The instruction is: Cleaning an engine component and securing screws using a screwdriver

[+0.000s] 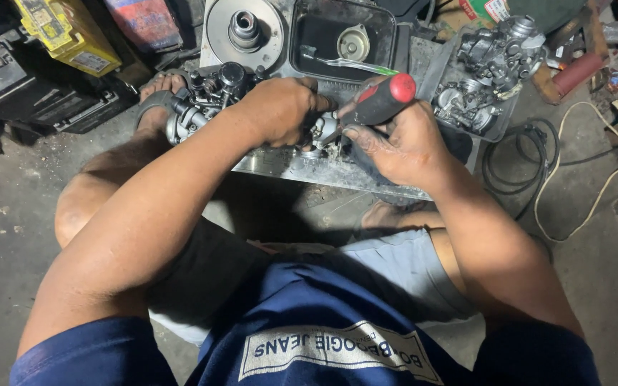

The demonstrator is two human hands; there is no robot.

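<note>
My left hand (280,109) grips a small silver metal engine part (323,131) over a flat metal tray (287,166). My right hand (402,143) holds a screwdriver with a black and red handle (384,99), its tip pointed down into that part. The tip itself is hidden between my hands. A cluster of grey carburettor bodies (212,96) lies just left of my left hand, next to my sandalled foot (157,96).
A black tray (341,39) holds a round metal piece and a green-handled tool. A shallow tray of more carburettor parts (491,64) sits at the right. A round metal disc (244,32), a yellow container (66,32), and cables (538,171) lie on the concrete floor.
</note>
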